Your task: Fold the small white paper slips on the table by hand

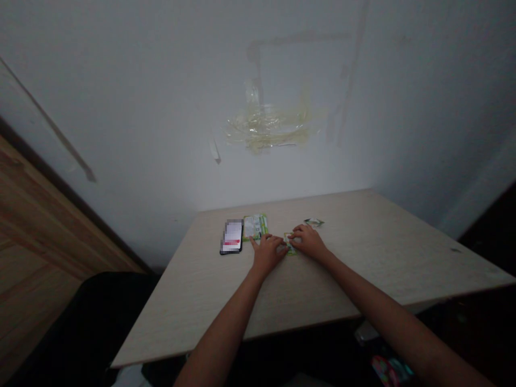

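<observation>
On the table (pixel 306 301), a phone (pixel 233 235) lies leftmost, a packet (pixel 255 224) just right of it, behind the left hand (pixel 267 255). A card-like piece (pixel 291 250) lies between both hands, a scrap (pixel 314 222) behind the right hand (pixel 310 243).

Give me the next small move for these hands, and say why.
Probably steady the small green-and-yellow piece with the left hand: it lies on the table between the two hands, with the left hand close at its left side and the right hand reaching over its right side.

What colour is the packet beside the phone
The packet is green and white, best seen in the head view.
</observation>
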The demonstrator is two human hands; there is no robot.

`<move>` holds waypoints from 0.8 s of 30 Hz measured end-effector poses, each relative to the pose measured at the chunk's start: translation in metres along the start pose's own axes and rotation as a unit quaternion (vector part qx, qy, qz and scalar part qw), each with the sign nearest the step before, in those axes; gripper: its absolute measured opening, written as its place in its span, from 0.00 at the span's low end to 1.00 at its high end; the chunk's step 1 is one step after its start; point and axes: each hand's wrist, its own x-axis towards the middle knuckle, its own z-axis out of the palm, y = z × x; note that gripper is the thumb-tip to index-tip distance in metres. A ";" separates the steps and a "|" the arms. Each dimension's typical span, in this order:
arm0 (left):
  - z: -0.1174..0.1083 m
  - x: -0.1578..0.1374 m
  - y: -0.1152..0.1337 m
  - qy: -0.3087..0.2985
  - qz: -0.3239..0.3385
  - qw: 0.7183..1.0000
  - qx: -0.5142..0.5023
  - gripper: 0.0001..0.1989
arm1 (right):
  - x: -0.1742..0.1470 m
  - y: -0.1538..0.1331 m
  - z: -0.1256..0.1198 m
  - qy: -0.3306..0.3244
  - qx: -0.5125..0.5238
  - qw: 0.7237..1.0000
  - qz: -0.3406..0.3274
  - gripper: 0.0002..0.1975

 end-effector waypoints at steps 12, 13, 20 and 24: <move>-0.009 -0.001 0.007 -0.035 -0.022 0.999 0.023 0.12 | -0.008 0.004 -0.003 -0.020 0.010 0.999 -0.038 0.17; -0.009 -0.001 0.007 -0.033 -0.023 0.999 0.023 0.11 | -0.008 0.004 -0.004 -0.021 0.013 0.999 -0.041 0.18; -0.003 -0.001 0.003 -0.008 -0.006 1.000 0.008 0.10 | -0.013 0.009 -0.003 -0.024 0.030 0.997 -0.063 0.23; -0.002 -0.001 0.002 0.000 -0.008 1.000 -0.001 0.09 | -0.014 0.010 -0.003 -0.027 0.033 0.997 -0.069 0.26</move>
